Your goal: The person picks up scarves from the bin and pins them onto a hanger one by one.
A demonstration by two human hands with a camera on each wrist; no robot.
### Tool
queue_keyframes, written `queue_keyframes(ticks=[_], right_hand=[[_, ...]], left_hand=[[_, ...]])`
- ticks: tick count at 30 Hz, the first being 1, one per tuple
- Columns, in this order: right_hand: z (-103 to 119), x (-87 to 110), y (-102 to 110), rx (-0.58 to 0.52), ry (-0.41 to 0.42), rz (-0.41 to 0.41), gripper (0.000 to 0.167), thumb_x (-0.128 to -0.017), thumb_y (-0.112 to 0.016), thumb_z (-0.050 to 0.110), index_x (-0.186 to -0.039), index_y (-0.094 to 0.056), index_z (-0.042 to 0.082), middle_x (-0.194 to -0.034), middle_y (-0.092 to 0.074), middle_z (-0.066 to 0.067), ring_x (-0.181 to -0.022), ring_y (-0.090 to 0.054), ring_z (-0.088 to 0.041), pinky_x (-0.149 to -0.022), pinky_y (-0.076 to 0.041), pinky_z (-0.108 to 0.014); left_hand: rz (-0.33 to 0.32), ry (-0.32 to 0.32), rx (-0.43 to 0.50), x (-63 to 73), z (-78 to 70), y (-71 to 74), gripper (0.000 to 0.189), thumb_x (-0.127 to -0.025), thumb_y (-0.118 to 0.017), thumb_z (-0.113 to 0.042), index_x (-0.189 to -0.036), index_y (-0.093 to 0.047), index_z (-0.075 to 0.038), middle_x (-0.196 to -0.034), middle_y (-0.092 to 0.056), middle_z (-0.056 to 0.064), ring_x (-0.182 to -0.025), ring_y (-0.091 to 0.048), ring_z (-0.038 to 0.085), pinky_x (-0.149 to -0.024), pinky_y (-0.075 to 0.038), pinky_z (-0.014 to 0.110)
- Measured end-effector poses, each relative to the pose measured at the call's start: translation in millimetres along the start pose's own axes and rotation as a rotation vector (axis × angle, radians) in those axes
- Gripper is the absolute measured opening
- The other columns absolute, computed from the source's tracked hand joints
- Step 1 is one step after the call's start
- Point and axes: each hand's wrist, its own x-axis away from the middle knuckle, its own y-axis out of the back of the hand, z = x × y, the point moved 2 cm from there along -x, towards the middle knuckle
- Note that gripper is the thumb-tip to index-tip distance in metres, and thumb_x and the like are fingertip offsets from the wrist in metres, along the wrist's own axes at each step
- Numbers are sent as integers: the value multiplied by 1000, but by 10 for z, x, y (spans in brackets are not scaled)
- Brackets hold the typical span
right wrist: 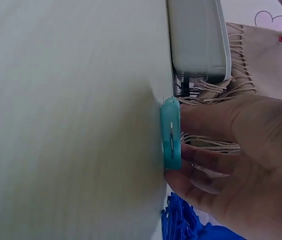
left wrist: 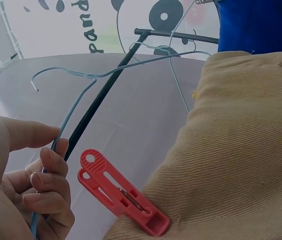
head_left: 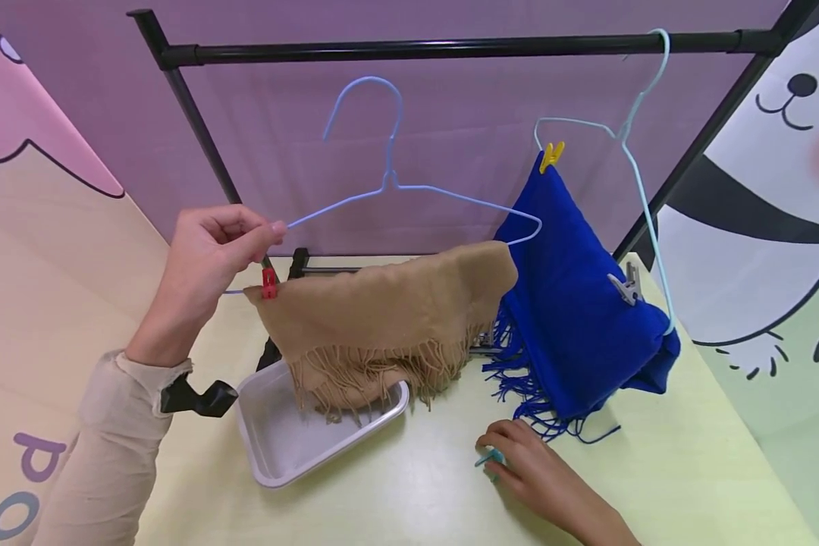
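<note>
My left hand point(head_left: 205, 254) pinches the left arm of a light blue wire hanger point(head_left: 391, 144) between thumb and fingers, holding it up. A tan fringed scarf point(head_left: 389, 307) is draped over the hanger's lower bar. Near the scarf's left end a red clothespin point(left wrist: 123, 195) clips it, just below my left fingers. My right hand point(head_left: 528, 466) is low at the tabletop, with a teal clothespin point(right wrist: 171, 134) between its thumb and fingers. The tan fringe overlaps a white tray point(head_left: 300, 462) in the head view.
A black rack bar point(head_left: 416, 51) runs across the back. At its right hangs a pale green hanger point(head_left: 638, 163) bearing a blue fringed scarf point(head_left: 566, 296). A yellow clothespin point(head_left: 551, 155) and a grey clothespin point(head_left: 628, 286) are on that scarf. Everything stands over a pale table point(head_left: 423, 500).
</note>
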Motion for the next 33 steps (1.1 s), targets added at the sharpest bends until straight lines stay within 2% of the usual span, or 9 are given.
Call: queue_keyframes(ticks=[4,7,12,16,22,26,33], right_hand=[[6,32,8,-11,-8,49,27,-85,-79,27,-110,-70,22,-118,-59,2,-108,-51,-18,-91,-50,-46],[19,46,12,-1,-6,89,33,-81,-82,25,-112,-70,24,-122,-57,0,-111,-50,-20,-91,-50,-48],[37,20,10,51,30,79,29,-82,-81,19,-110,-72,24,-123,-58,-3,-109,-51,-21,-90,-50,-48],[33,-1,17,72,25,73,26,-84,-80,19,-108,-73,23,-121,-59,-3,-108,-51,-20,-90,-50,-47],[18,29,17,81,34,28,26,-86,-78,21,-111,-71,19,-115,-63,1,-105,-57,-18,-88,-53,-43],[17,48,14,60,6,-9,28,-90,-75,23,-116,-67,14,-114,-67,1,-104,-62,-17,-88,-54,-42],[15,72,7,78,-15,-125,36,-91,-74,23,-122,-58,15,-105,-65,2,-92,-63,-12,-79,-57,-37]], left_hand=[[5,2,-15,-1,-7,-18,17,-87,-76,-12,-80,-73,2,-60,-61,0,-59,-45,16,-53,-34,24],[-1,12,-38,16,1,-4,18,-87,-77,-14,-80,-73,2,-63,-63,0,-61,-48,15,-55,-36,24],[-27,11,-65,63,6,52,18,-88,-76,-14,-78,-72,2,-67,-67,1,-65,-49,17,-57,-37,25],[-32,-4,-62,65,0,56,18,-88,-76,-13,-78,-72,2,-67,-67,1,-65,-48,17,-56,-38,25],[-13,-23,-26,37,6,3,18,-88,-75,-10,-76,-71,3,-63,-64,1,-62,-47,16,-54,-36,24],[-7,-28,-30,34,17,-12,18,-88,-74,-10,-76,-71,3,-62,-63,1,-61,-46,15,-54,-35,24],[-13,-25,-33,31,17,-7,17,-88,-75,-10,-77,-72,3,-63,-65,0,-61,-48,15,-54,-36,23]])
